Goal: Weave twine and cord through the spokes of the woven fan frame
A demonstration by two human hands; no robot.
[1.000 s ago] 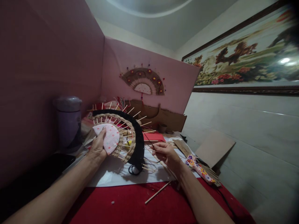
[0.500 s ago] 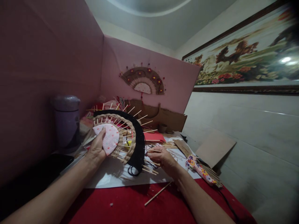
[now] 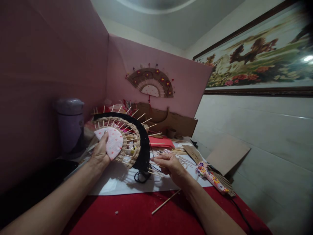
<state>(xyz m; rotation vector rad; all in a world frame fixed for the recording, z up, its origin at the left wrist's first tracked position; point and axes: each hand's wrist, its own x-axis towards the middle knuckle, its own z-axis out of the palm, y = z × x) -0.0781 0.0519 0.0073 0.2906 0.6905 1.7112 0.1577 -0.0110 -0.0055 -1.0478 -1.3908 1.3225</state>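
Observation:
A half-round woven fan [image 3: 140, 143] is held up over the table, with a pink-dotted white cloth centre, tan braided bands, a wide black woven band and wooden sticks poking out past its rim. My left hand [image 3: 100, 152] is closed around the cloth centre, thumb on its front. At the fan's lower right edge, my right hand [image 3: 168, 164] has its thumb and fingers pinched together beside the stick ends. A thin black cord [image 3: 151, 148] runs from the black band to those fingertips. More black cord [image 3: 141, 177] hangs in loops below the band.
A finished-looking fan [image 3: 150, 81] hangs on the pink panel. Left stands a purple lidded flask [image 3: 70, 129]. Red paper [image 3: 160, 142] and loose sticks lie behind the fan. A flower-patterned glue gun [image 3: 211, 178] rests at right; a single stick [image 3: 166, 202] lies on the red cloth [image 3: 122, 218].
The fan and my left hand have shifted slightly left. My right fingertips have moved a little left along the fan's edge, still pinched. The camera view has turned slightly.

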